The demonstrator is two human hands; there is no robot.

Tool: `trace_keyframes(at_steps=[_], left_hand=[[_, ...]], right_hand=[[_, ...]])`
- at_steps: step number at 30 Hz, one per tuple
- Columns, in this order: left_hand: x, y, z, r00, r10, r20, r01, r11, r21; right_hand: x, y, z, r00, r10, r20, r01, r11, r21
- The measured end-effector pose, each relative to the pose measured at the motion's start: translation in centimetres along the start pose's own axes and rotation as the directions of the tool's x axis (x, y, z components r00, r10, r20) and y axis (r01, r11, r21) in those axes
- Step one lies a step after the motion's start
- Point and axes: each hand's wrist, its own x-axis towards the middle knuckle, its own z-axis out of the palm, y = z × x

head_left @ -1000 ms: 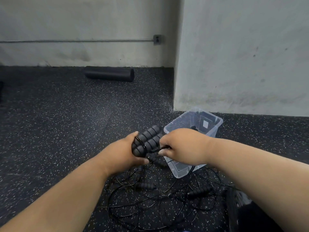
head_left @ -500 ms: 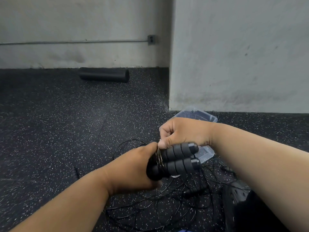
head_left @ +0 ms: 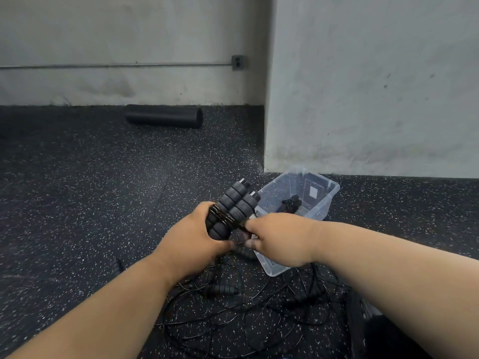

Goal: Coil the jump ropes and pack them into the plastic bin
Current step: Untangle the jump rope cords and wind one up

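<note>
Above the speckled rubber floor (head_left: 77,203), just left of the clear plastic bin (head_left: 329,200), my left hand (head_left: 191,237) grips the lower ends of two ribbed foam jump-rope handles (head_left: 234,203) held side by side, their free ends tilted up and away from me toward the bin. Thin black cord (head_left: 225,216) is wound in several tight turns around the middle of the handles. My right hand (head_left: 280,237) is curled with its fingers pinching that cord where it comes off the wrapped handles, right against them; the fingertips themselves are mostly hidden behind the knuckles.

The bin sits on the floor at the foot of the grey wall corner (head_left: 363,99), its near end hidden behind my right wrist. Inside it, toward the middle, lies one dark bundled rope (head_left: 290,204), and a white label shows on the far wall.

On the floor below my forearms, close to the bin's near end, a loose tangle of black cords (head_left: 233,320) spreads out with more ribbed handles (head_left: 223,290) lying among the loops. Far back, along the base of the rear wall, a black foam roller (head_left: 164,116) lies on its side.
</note>
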Motion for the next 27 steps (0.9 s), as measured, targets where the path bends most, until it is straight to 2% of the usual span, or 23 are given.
trace_keyframes(at_steps=[5,8,11,14,16,20,23,27], left_hand=[[0.3,-0.5,0.1,0.994,-0.097,0.053,0.088,0.984,0.151],[0.1,0.0,0.6,0.987,-0.107,0.118,0.079,0.972,0.222],[-0.6,1.5,1.5,0.973,-0.028,0.231,-0.049,0.947,0.317],[-1.7,3.2,2.4,0.915,0.142,0.378,-0.303,0.861,0.409],[-2.1,3.8,2.7,0.905,0.226,0.361,-0.348,0.881,0.320],[-2.4,4.6,1.9,0.934,0.250,0.255,-0.294,0.943,0.154],[-2.9,4.8,0.9,0.939,0.269,0.214,-0.285,0.957,0.045],[-3.8,4.9,0.5,0.923,0.306,0.234,-0.285,0.951,-0.120]], right_hand=[[-1.7,-0.6,-1.8,0.998,-0.065,0.023,0.068,0.989,-0.132],[-2.4,-1.8,-1.8,0.989,-0.139,0.046,0.146,0.963,-0.228],[-2.3,-2.8,-1.3,0.967,-0.251,0.039,0.253,0.939,-0.231],[-2.3,-2.9,-2.3,0.954,-0.299,-0.016,0.298,0.953,-0.061],[-2.4,-1.9,-3.4,0.972,-0.221,-0.080,0.228,0.969,0.092],[-1.4,1.4,-4.6,0.985,-0.081,-0.154,0.129,0.935,0.330],[-0.6,3.3,-4.6,0.990,-0.082,-0.115,0.126,0.880,0.458],[0.1,4.2,-4.4,0.992,-0.105,-0.065,0.123,0.821,0.557]])
